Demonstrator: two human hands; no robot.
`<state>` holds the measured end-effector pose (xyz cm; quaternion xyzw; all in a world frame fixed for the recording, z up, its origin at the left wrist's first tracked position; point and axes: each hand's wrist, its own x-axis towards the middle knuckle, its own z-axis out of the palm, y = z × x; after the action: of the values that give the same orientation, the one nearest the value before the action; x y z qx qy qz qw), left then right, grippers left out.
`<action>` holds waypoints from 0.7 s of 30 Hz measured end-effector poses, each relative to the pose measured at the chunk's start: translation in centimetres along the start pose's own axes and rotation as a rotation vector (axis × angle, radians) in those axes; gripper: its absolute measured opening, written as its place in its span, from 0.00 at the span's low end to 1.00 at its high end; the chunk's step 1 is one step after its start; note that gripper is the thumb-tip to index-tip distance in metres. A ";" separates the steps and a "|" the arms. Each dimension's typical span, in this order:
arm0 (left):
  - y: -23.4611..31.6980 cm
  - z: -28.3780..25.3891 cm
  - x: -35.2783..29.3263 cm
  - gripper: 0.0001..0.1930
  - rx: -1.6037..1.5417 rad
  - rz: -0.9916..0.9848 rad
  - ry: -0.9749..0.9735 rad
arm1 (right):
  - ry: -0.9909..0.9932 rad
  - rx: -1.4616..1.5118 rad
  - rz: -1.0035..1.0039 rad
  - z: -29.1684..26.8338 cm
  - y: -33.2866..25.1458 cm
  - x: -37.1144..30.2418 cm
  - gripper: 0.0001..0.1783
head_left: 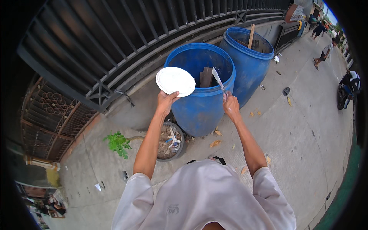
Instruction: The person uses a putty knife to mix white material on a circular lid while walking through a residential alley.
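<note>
Left hand (165, 103) pinches the white plate (175, 81) by the left rim of the nearer blue barrel (199, 111), as the right hand (231, 105) clamps the flat-bladed tool (218, 79) by its right, blade slanting forward-left.

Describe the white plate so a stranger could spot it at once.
Start at the two blue barrels beside the dark slatted gate. By the left side of the nearer barrel, the left hand holds the round white plate. It is broad and flat, unlike the narrow bladed tool in the right hand.
</note>
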<state>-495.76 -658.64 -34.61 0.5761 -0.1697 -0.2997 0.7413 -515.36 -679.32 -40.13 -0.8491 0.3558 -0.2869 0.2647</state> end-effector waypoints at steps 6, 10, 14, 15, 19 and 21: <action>-1.0 -1.0 -1.2 0.29 -0.012 0.101 -0.001 | 0.107 0.124 -0.162 -1.3 -5.5 -4.3 0.17; -2.0 -1.9 -1.6 0.33 -0.072 0.088 -0.013 | -0.120 -0.002 -0.228 -2.6 -7.9 -7.8 0.20; -2.6 -2.5 -1.4 0.33 -0.061 -0.041 -0.051 | -0.238 -0.248 -0.362 -3.3 -9.1 -8.2 0.24; -2.6 -2.8 -1.4 0.33 -0.074 -0.080 -0.058 | -0.243 -0.254 -0.363 -3.8 -9.7 -8.1 0.24; -2.6 -2.2 -1.4 0.34 -0.060 -0.090 -0.033 | -0.354 -0.335 -0.359 -4.0 -11.9 -6.9 0.23; -2.6 -1.3 -1.7 0.31 0.077 -0.141 0.000 | -0.390 -0.403 -0.333 -3.0 -12.4 -5.8 0.24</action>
<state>-496.87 -656.97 -37.30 0.6147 -0.1400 -0.3443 0.6957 -515.13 -668.11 -31.68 -0.9700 0.2042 -0.0821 0.1036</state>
